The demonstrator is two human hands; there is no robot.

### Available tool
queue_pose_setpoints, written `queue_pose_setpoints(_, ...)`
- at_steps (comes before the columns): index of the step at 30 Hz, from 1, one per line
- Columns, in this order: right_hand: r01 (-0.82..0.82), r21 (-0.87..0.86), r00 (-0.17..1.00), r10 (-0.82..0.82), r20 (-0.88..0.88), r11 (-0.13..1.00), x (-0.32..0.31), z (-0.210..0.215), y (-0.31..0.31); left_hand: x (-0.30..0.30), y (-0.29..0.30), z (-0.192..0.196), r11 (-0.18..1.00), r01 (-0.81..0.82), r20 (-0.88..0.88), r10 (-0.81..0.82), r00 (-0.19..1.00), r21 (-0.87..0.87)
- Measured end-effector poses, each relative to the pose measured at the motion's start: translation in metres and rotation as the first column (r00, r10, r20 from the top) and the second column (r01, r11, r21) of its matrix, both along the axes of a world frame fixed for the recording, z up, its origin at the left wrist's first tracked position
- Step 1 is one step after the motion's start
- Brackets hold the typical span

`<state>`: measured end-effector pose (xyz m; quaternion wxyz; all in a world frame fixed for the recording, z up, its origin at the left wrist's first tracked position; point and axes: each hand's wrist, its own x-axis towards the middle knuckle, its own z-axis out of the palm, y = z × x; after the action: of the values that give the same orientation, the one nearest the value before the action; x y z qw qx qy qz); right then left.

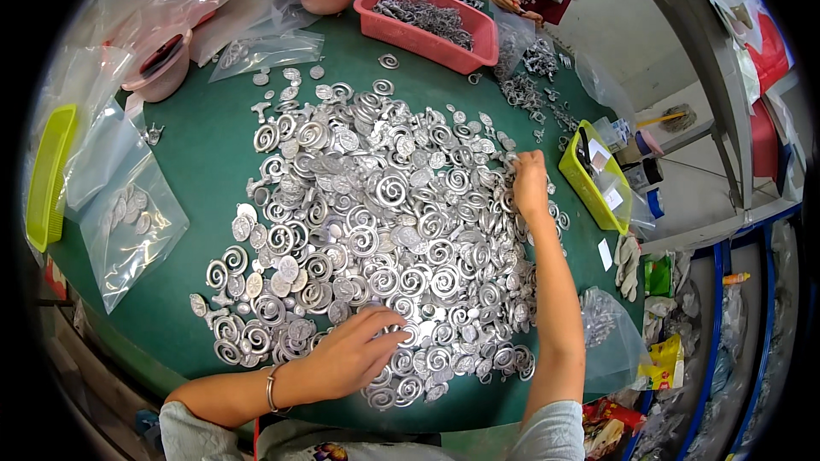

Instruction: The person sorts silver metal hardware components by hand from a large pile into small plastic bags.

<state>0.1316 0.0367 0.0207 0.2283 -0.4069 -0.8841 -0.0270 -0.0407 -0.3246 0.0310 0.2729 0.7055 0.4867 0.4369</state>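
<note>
A broad heap of silver metal pieces [393, 192], many of them spiral pendants and round or oval medallions, covers the middle of the green table. At the heap's near edge my left hand [354, 354] rests over the pieces, its fingers bent and apart, with nothing visibly gripped. My right hand [530, 183] reaches to the heap's far right side, fingers drawn together in a pinch among the pieces. What lies between those fingertips is hidden. Loose medallions and a single spiral pendant [389, 61] lie beyond the far edge of the heap.
A pink bin [369, 24] of metal parts stands at the back. Yellow-green baskets [44, 196] [571, 172] sit left and right. A clear bag [115, 269] with medallions lies left; another bag [623, 358] lies right. A co-worker's hands [517, 7] are at the far side.
</note>
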Motion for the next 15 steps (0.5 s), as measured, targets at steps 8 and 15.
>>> queue_pose_setpoints(8,-0.053,-0.142,0.994,0.039,-0.101,0.989,-0.016,-0.020,0.029,0.001,0.002,-0.003,1.000,0.016,0.020,-0.015,1.000,-0.026)
queue_pose_setpoints(15,0.186,-0.222,0.967,-0.139,0.212,0.957,-0.034,-0.010,0.015,0.001,0.001,-0.004,0.999,0.015,0.012,-0.015,1.000,-0.045)
